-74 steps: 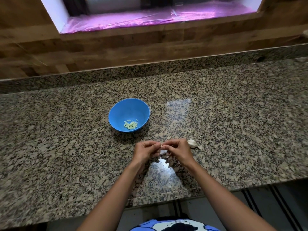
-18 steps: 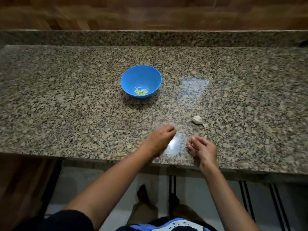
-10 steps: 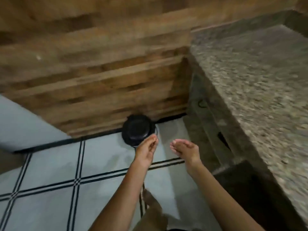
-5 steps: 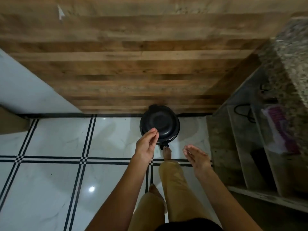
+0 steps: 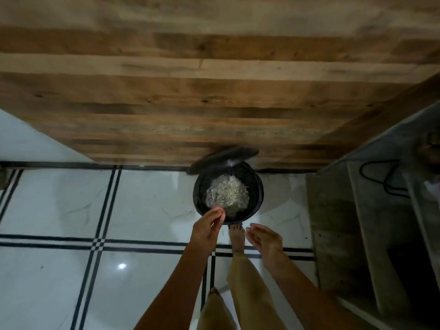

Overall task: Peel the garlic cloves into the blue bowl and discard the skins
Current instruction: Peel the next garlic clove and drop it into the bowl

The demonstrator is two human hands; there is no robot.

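Note:
I am looking down at a black pedal bin (image 5: 260, 186) on the tiled floor. Its lid (image 5: 223, 156) stands raised, and a heap of pale garlic skins (image 5: 227, 195) fills the inside. My left hand (image 5: 206, 232) hovers at the bin's near rim, fingers and thumb cupped together, with a pale sliver of skin showing between them. My right hand (image 5: 265, 239) hangs just right of it with relaxed fingers, holding nothing. The blue bowl, the cloves and the countertop are out of view.
My bare foot (image 5: 237, 236) is at the bin's pedal. A wooden plank wall (image 5: 214, 91) rises behind the bin. Grey shelves (image 5: 371, 222) with a black cable (image 5: 381, 177) stand to the right. White tiles with black lines (image 5: 95, 210) spread to the left.
I turned from the counter to the floor bin, carrying skins in my left hand. In the last half second the bin lid rose, and my left hand reached the rim.

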